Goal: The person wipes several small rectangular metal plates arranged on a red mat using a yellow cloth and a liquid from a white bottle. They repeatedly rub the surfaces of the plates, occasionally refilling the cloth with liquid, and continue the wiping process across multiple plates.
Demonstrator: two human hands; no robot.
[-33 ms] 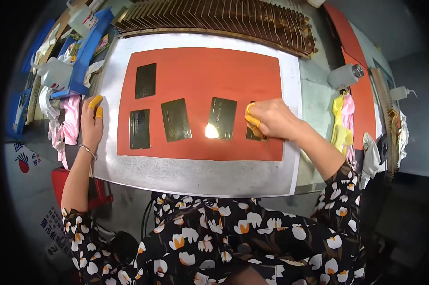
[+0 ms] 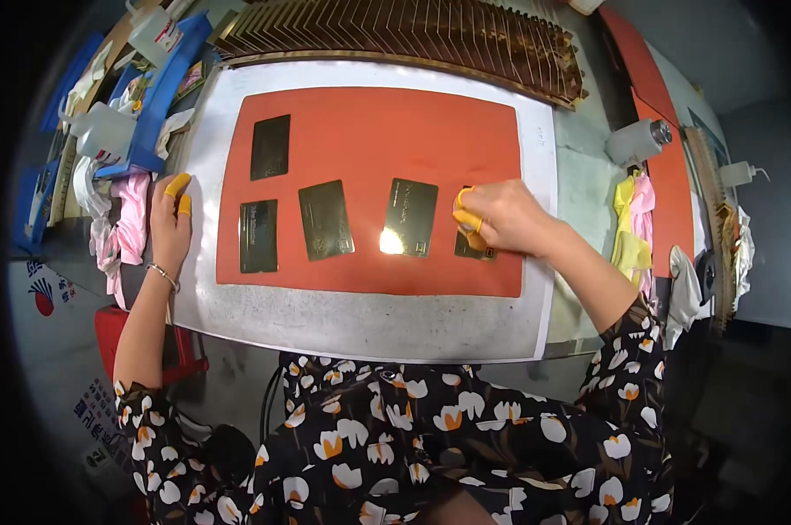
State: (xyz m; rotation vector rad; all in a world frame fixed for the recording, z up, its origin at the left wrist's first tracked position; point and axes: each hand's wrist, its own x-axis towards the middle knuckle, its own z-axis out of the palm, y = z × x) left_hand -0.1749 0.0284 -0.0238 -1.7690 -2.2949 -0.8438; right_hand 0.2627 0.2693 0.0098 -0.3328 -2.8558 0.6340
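Observation:
On a red-orange mat [image 2: 369,131] lie several dark, shiny, card-shaped plates. Two sit at the left, an upper card [image 2: 270,147] and a lower card [image 2: 258,236]. Further right come a slightly tilted card [image 2: 326,220] and a card [image 2: 409,217] with a bright glare spot. My right hand [image 2: 505,217], yellow finger cots on its fingers, is closed over the rightmost card [image 2: 475,248] and hides most of it; what its fingers pinch is hidden. My left hand [image 2: 171,219], also wearing yellow cots, rests with fingers extended beside the white board's [image 2: 369,328] left edge, holding nothing.
A slotted rack [image 2: 395,35] of thin upright plates spans the back. At left stand a blue bin [image 2: 164,96], a squeeze bottle [image 2: 102,131] and pink cloths [image 2: 131,219]. On the right are a metal-capped bottle [image 2: 638,140] and yellow cloth [image 2: 627,236]. A red stool [image 2: 109,337] is lower left.

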